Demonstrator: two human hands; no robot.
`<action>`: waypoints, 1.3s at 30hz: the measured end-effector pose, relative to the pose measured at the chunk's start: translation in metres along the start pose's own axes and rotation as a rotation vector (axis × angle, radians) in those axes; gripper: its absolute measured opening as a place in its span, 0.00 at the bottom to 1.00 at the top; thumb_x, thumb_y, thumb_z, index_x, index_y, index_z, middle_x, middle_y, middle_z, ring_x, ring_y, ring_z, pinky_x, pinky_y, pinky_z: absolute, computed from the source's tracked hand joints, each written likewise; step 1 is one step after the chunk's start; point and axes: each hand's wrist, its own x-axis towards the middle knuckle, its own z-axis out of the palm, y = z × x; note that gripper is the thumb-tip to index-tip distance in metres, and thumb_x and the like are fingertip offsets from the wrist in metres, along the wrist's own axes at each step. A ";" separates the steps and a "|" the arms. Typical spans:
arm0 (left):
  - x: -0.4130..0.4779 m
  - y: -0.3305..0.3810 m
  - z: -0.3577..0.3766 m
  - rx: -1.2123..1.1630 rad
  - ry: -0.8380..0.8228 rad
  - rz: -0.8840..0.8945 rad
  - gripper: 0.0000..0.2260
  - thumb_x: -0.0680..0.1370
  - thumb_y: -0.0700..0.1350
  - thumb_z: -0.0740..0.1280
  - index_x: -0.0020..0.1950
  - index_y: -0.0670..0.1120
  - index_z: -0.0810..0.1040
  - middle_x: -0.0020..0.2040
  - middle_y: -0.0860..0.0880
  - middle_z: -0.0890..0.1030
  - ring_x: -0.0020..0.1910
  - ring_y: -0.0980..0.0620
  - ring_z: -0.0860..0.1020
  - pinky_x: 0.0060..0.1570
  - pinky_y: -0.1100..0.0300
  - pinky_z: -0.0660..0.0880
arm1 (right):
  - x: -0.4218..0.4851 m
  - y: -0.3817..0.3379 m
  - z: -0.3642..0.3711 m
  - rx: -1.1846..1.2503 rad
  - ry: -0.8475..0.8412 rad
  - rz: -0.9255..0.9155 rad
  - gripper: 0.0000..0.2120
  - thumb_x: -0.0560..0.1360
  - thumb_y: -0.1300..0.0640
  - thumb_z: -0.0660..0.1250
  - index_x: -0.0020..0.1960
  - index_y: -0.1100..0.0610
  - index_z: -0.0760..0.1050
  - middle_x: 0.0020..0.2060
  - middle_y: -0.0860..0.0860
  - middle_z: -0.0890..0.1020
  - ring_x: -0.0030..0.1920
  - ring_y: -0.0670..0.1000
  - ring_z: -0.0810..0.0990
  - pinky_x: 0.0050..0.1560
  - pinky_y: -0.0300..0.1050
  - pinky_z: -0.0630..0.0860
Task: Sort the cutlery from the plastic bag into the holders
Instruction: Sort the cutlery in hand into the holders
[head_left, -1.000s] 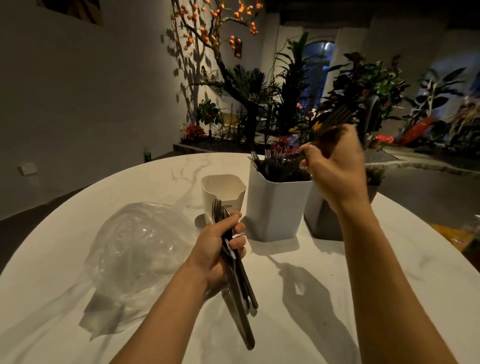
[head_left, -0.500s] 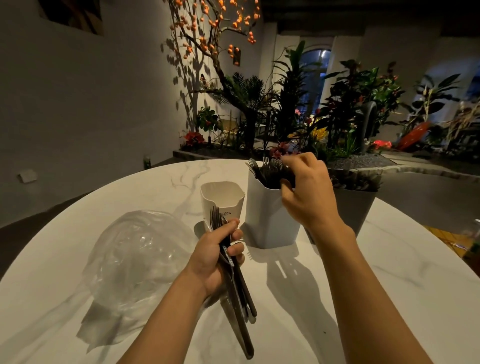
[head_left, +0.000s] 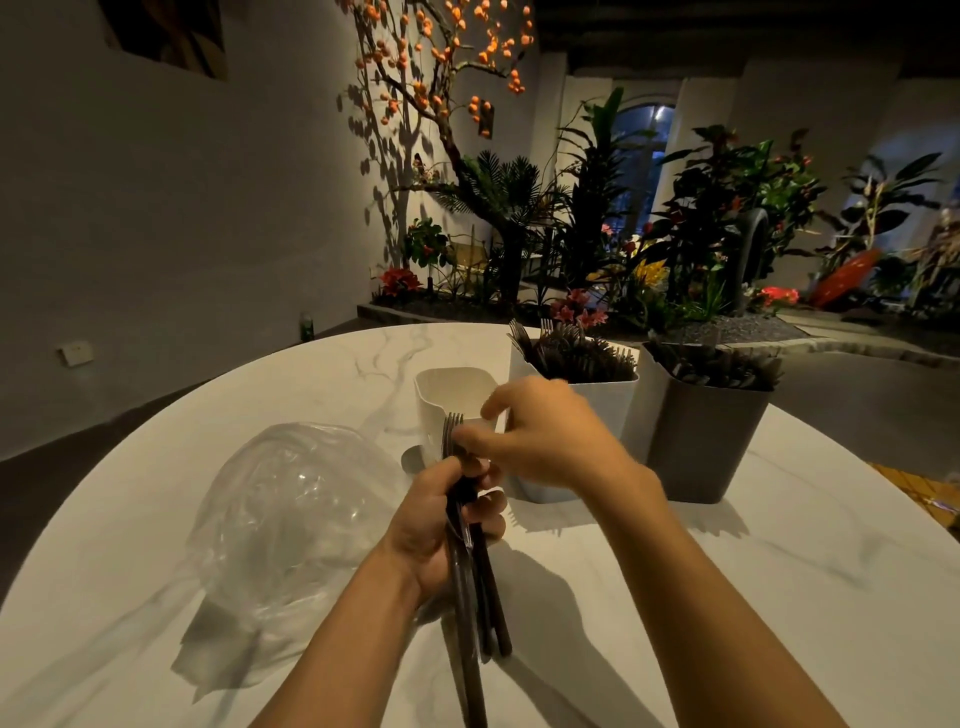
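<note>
A dim room with a bed of potted plants (head_left: 649, 234) and a branch of orange fruit (head_left: 441, 47) against the far wall frames the round, marble-patterned counter (head_left: 779, 597) where we are sorting cutlery. Our left hand (head_left: 441, 525) is clenched around a bundle of dark cutlery (head_left: 475, 587), the fork tines pointing up above the fist and the long handles running down toward us, their ends close over the counter. Our right hand (head_left: 545, 434) reaches across to the top of that bundle, its thumb and forefinger loosely curled at the tines; the hand is motion-blurred, and we cannot tell whether it has closed on a piece. To the left of our left hand lies the clear plastic bag (head_left: 296, 514), crumpled and puffed up on the counter. Beyond our hands stand three holders in a row: a small white holder (head_left: 449, 395) nearest the bag, a taller white holder (head_left: 597, 395) bristling with dark forks, and a grey holder (head_left: 701, 441) on the right, also filled with dark cutlery. The two taller holders stand just beside each other; the small one is partly hidden behind our right hand.
</note>
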 end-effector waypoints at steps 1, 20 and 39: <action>-0.001 0.000 0.001 0.028 0.012 0.016 0.07 0.78 0.41 0.62 0.41 0.44 0.76 0.34 0.49 0.68 0.25 0.57 0.62 0.27 0.64 0.62 | 0.000 -0.002 0.006 0.012 -0.060 0.032 0.21 0.75 0.37 0.67 0.48 0.55 0.84 0.40 0.51 0.85 0.42 0.51 0.83 0.46 0.55 0.83; -0.001 0.004 -0.010 -0.031 -0.304 -0.204 0.20 0.71 0.49 0.80 0.57 0.42 0.80 0.35 0.50 0.74 0.21 0.60 0.70 0.25 0.66 0.65 | -0.003 0.018 -0.015 0.524 -0.105 0.165 0.08 0.78 0.55 0.68 0.44 0.58 0.80 0.30 0.50 0.77 0.24 0.46 0.73 0.23 0.37 0.65; -0.002 0.001 -0.004 0.092 -0.161 -0.150 0.24 0.81 0.51 0.66 0.73 0.41 0.69 0.39 0.49 0.78 0.20 0.60 0.67 0.22 0.66 0.66 | -0.014 0.028 -0.057 0.530 0.242 0.152 0.03 0.81 0.59 0.66 0.51 0.57 0.77 0.39 0.51 0.83 0.32 0.44 0.84 0.31 0.34 0.75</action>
